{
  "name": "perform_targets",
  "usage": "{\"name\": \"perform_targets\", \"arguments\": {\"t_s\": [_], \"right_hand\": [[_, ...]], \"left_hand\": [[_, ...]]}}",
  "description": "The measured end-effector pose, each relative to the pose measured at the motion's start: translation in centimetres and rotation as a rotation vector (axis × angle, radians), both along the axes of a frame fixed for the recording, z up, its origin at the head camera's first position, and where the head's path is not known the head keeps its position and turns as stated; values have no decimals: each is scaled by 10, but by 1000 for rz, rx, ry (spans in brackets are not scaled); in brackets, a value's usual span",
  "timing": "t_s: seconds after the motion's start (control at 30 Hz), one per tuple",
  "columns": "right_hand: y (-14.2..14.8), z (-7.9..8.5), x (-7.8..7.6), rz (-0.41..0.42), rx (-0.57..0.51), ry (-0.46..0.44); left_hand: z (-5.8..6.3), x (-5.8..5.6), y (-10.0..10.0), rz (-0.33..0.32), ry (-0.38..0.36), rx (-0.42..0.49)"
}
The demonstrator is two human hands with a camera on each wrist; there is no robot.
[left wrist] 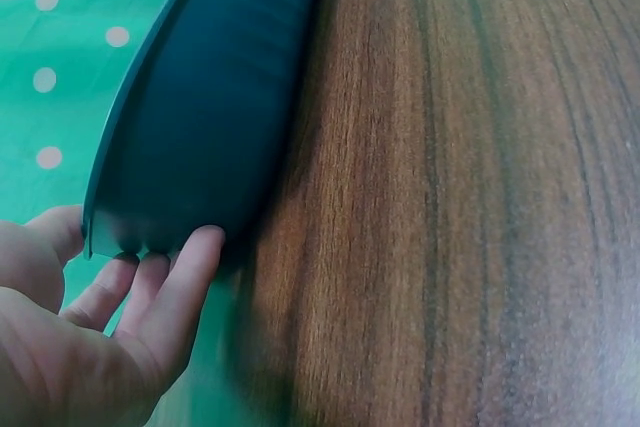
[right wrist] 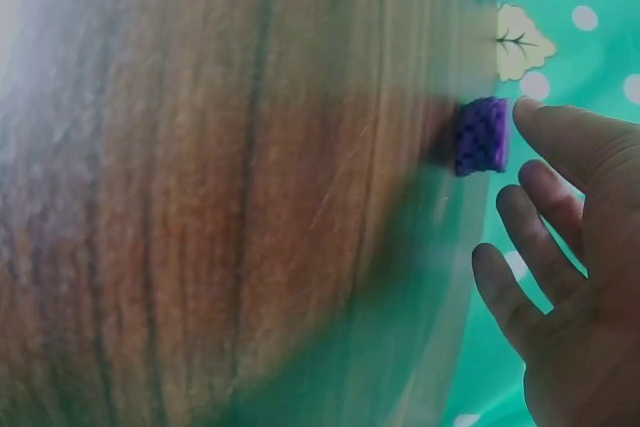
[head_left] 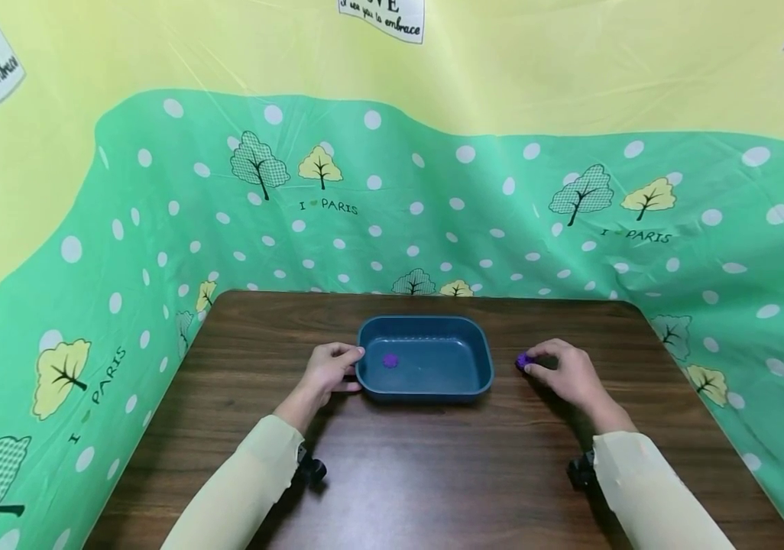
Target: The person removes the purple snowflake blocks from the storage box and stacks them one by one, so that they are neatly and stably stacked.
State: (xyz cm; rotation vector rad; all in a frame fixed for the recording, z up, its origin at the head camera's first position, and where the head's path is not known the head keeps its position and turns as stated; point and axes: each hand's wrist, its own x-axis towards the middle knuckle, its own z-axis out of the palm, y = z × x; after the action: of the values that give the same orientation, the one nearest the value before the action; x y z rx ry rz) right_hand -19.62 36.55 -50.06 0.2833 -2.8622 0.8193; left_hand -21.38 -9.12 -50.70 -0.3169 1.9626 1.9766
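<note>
A dark blue rectangular plastic basin [head_left: 426, 396] stands on the brown wooden table. My left hand [head_left: 328, 372] grips its left end, thumb at the rim and fingers against the outer wall [left wrist: 215, 97]. Inside the basin, toward the left, lies a small purple scalloped piece [head_left: 390, 360]. To the right of the basin, a second small purple piece [head_left: 522, 361] sits low at the table; up close it is short, blocky and bumpy [right wrist: 482, 136]. My right hand [head_left: 566, 372] is right beside it, thumb and fingers spread apart, with the thumb tip at its edge.
The wooden tabletop [head_left: 426, 473] runs back to a green and yellow printed cloth [head_left: 461, 206] hanging behind and at both sides. Each wrist carries a small black camera, one on the left [head_left: 312, 468] and one on the right [head_left: 581, 470].
</note>
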Motion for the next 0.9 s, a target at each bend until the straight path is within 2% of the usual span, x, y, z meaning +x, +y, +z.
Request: {"name": "perform_targets", "arguments": {"t_s": [0.2, 0.47, 0.63, 0.9], "right_hand": [[-12, 6, 3, 33, -13, 61], [-39, 26, -3, 95, -21, 123], [-61, 34, -8, 129, -51, 124], [-92, 37, -14, 207, -99, 89]], "left_hand": [[-1, 1, -1, 1, -5, 2], [-1, 0, -1, 3, 1, 8], [-1, -2, 0, -4, 1, 8], [2, -4, 3, -19, -2, 3]]}}
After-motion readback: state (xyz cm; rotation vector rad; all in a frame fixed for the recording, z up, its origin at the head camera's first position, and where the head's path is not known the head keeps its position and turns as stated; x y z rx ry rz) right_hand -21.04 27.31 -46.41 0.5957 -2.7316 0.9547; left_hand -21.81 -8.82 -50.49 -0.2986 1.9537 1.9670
